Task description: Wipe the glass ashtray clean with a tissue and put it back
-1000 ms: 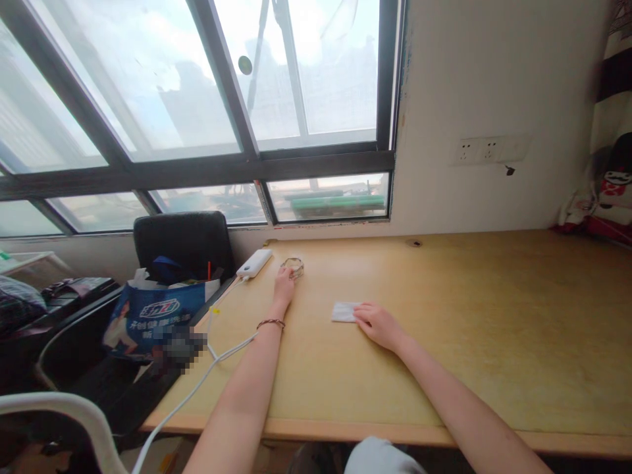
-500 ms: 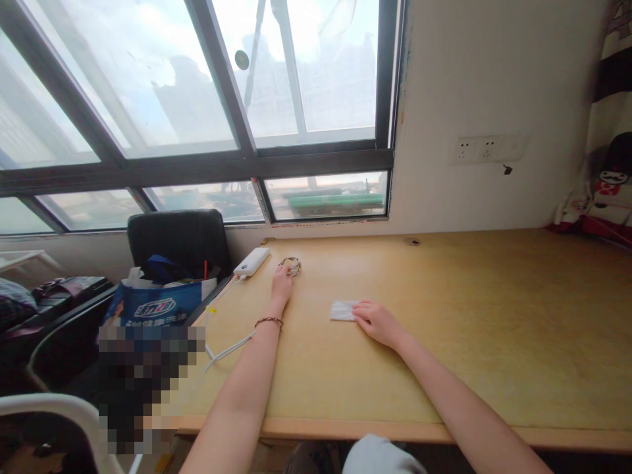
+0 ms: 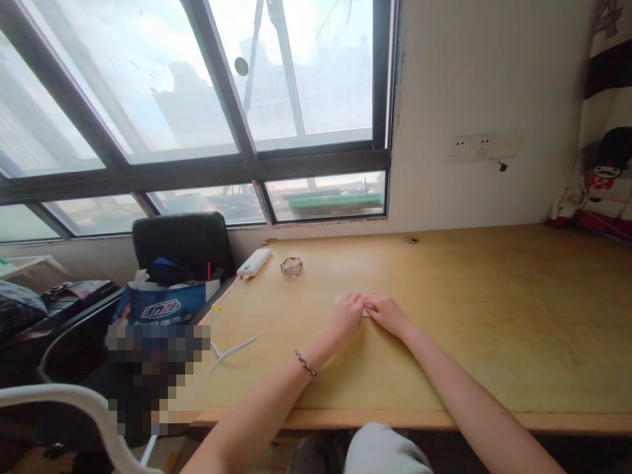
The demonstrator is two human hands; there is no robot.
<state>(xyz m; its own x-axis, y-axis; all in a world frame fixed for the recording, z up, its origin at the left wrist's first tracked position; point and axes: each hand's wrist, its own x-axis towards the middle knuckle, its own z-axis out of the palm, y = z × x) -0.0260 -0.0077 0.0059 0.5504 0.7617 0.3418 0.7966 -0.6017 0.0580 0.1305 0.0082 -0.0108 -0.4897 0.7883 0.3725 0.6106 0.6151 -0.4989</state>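
A small flat white rectangle [image 3: 367, 312], perhaps a folded tissue or cloth, lies on the wooden table, mostly covered by my hands. My left hand [image 3: 349, 312], a braided bracelet round its wrist, closes its fingers over the left part of it. From the other side, my right hand [image 3: 386, 315] grips the right part, its fingertips almost meeting the left ones. Farther back to the left, a ring-shaped openwork bracelet [image 3: 291, 266] rests on the tabletop, touched by neither hand.
A white power bank [image 3: 255, 262] with a plugged-in cable is at the table's left edge. Another white cable end [image 3: 241, 345] lies on the wood nearer me. Left of the table, a blue bag [image 3: 162, 306] sits on a black chair [image 3: 180, 243]. Windows and a wall socket are behind.
My left hand has let go of the ring-shaped bracelet and moved right and nearer me, onto the white rectangle. My right hand has stayed at that piece.
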